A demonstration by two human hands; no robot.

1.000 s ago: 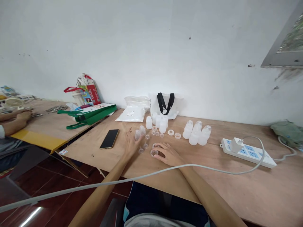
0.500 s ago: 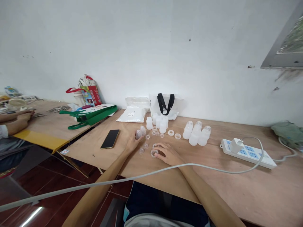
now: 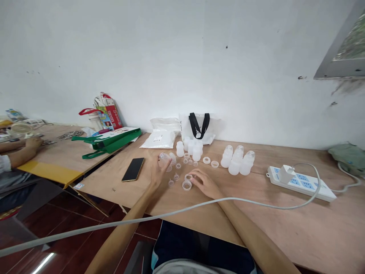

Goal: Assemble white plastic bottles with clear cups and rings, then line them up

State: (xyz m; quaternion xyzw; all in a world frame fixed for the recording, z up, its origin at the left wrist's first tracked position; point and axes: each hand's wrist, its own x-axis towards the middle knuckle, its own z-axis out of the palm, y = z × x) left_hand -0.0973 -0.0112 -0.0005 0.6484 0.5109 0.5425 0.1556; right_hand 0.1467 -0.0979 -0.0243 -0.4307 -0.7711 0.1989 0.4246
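Note:
My left hand (image 3: 156, 171) has its thumb and fingers curled round a clear dome-shaped bottle cap (image 3: 163, 156), which leans at the left of the small parts. Another clear cap (image 3: 172, 157) stands just beside it. My right hand (image 3: 204, 183) has its fingertips on a white screw ring (image 3: 188, 177), pinching its right edge. A second screw ring (image 3: 186, 185) lies flat in front of that one. Between my hands are two clear nipples (image 3: 176, 176), resting on the table. More nipples (image 3: 190, 161) and loose rings (image 3: 207, 160) lie farther back.
Milky bottles (image 3: 196, 152) stand at the back centre; capped bottles (image 3: 235, 163) stand to the right. A phone (image 3: 133, 169) lies left. A power strip (image 3: 302, 182) is at the right, its cable (image 3: 176, 206) crossing in front. A co-worker's hand (image 3: 33, 144) is at the far left.
My left hand has shifted slightly left and tilted the clear cap. My right hand has drawn back to the right, uncovering the front screw ring.

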